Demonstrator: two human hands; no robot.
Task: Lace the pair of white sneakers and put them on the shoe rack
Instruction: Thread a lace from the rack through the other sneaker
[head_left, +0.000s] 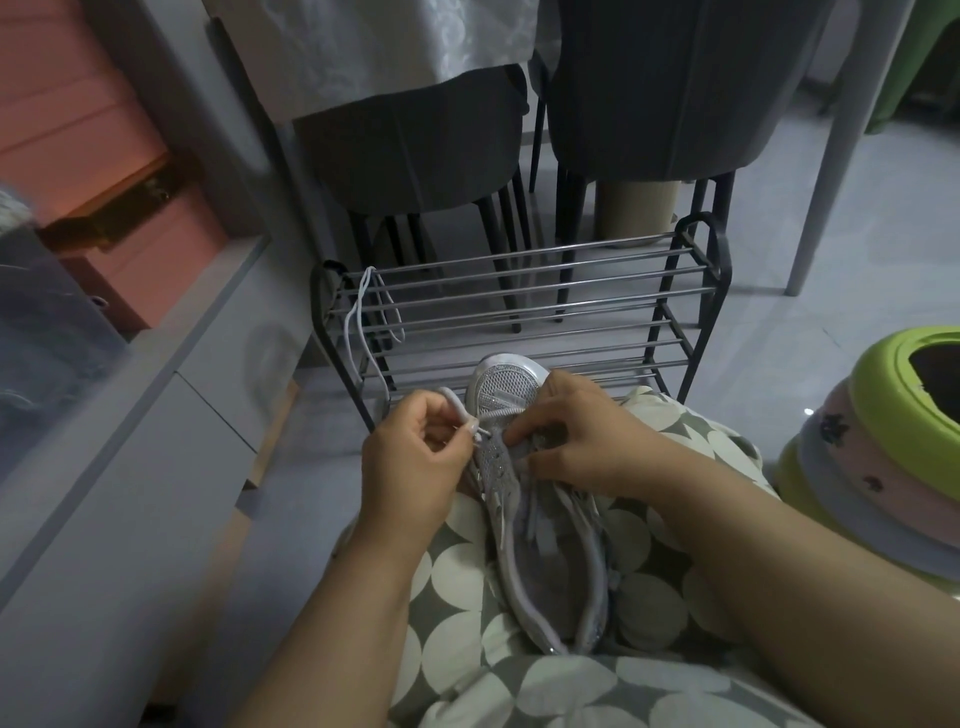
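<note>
One white sneaker (540, 545) lies on my lap, toe pointing away from me toward the shoe rack (519, 312). My left hand (415, 457) pinches the white lace (457, 408) at the eyelets near the toe. My right hand (576, 441) holds the sneaker's right side, fingers curled over the upper by the lowest eyelets. A second white lace (358, 317) hangs over the rack's top bars at its left end. The other sneaker is not in view.
The low black metal rack stands on the grey floor just beyond my knees. Behind it are two dark chairs (415, 156) under a table with a white cloth. A grey cabinet (130, 441) runs along the left. Stacked green and pink stools (883, 467) sit at right.
</note>
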